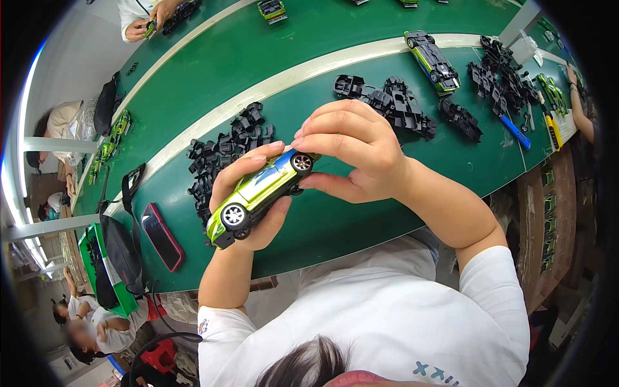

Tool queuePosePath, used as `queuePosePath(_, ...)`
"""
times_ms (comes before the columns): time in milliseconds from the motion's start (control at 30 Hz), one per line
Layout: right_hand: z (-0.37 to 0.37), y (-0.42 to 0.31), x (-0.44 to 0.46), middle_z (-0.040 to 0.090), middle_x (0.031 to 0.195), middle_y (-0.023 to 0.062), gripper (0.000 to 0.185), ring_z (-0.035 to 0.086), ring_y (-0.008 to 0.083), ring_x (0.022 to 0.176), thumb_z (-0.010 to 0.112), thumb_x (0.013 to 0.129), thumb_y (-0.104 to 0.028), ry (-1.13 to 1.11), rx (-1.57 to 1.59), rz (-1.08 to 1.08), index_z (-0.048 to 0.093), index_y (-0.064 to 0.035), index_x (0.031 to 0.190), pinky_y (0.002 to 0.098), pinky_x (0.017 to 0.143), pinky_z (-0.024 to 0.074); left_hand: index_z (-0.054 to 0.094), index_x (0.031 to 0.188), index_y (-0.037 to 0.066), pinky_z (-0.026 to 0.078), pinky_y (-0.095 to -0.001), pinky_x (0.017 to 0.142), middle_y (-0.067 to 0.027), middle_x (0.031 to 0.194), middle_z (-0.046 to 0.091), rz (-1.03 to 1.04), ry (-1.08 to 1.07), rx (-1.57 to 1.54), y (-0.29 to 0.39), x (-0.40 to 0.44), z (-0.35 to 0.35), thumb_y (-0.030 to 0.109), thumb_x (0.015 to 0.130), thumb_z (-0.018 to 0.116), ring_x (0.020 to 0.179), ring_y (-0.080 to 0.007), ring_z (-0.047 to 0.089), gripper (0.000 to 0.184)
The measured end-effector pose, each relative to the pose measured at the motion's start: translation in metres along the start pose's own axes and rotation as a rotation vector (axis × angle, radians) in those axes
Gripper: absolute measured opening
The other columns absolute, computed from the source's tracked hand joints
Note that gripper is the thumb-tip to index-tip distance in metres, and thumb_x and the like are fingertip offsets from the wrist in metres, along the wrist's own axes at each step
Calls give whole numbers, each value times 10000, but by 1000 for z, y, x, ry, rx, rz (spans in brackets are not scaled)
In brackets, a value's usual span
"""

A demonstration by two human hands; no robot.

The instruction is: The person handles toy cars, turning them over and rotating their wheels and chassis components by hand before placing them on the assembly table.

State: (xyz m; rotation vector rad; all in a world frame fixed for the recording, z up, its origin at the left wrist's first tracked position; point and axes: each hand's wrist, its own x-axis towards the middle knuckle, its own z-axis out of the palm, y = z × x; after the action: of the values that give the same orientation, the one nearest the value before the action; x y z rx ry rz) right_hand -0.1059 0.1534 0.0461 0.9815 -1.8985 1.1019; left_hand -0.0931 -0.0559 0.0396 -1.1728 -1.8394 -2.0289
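A green and blue toy car (264, 184) is held on its side between my two hands, its wheels showing. My left hand (248, 206) wraps round its body, fingers on the far side and thumb on the near side. At the car's right end, my right hand (348, 151) pinches it between fingers and thumb, close to a wheel. Black plastic parts (216, 155) lie in a pile behind my left hand. More black parts (393, 103) lie beyond my right hand. Another toy car (433, 62) rests upside down on the green table (322, 232).
A red-edged phone (162, 237) lies at the left beside a black bag (120, 248). At the right are more black parts (500, 77), a blue-handled tool (516, 132) and a yellow cutter (552, 129). A co-worker's hands (151, 20) are at the upper left; another person's arm (580, 109) is far right.
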Motion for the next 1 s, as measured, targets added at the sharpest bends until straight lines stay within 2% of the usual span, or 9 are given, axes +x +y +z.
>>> queuePosePath(333, 0, -1, -1, 654, 944, 58, 360, 625, 236, 861, 809, 642, -185, -4, 5, -24, 664, -71, 952, 325, 731, 493, 441, 1208, -31, 454, -413, 979, -280, 1219, 535, 27, -2, 81, -1, 1, 2, -21, 789, 671, 1176, -330, 538, 478)
queuePosePath(533, 3, 2, -3, 665, 942, 51, 317, 635, 227, 843, 796, 660, -177, 13, -13, -66, 679, -75, 936, 305, 653, 482, 437, 1211, -27, 463, -402, 974, -277, 1229, 527, 24, 4, 122, 0, 2, 2, -36, 780, 664, 1171, -318, 543, 487)
queuePosePath(633, 3, -2, -1, 643, 881, 31, 276, 629, 226, 827, 785, 661, -170, 22, -55, -42, 667, -80, 894, 343, 671, 493, 433, 1219, -14, 463, -401, 974, -268, 1232, 524, 0, 18, 126, 0, 1, 3, -40, 771, 662, 1172, -312, 542, 504)
queuePosePath(800, 4, -1, -1, 650, 892, 35, 243, 630, 225, 828, 772, 680, -172, 32, -67, -49, 675, -76, 881, 336, 659, 493, 437, 1226, 8, 466, -397, 969, -249, 1234, 526, -86, 56, 78, 0, -2, 4, -33, 764, 667, 1165, -300, 542, 517)
queuePosePath(1000, 5, 1, -3, 652, 882, 38, 230, 628, 227, 826, 758, 695, -175, 33, -90, -59, 681, -79, 890, 337, 664, 491, 449, 1218, 10, 458, -399, 975, -235, 1233, 534, -93, 45, 48, -2, -2, 3, -21, 761, 679, 1176, -292, 531, 513)
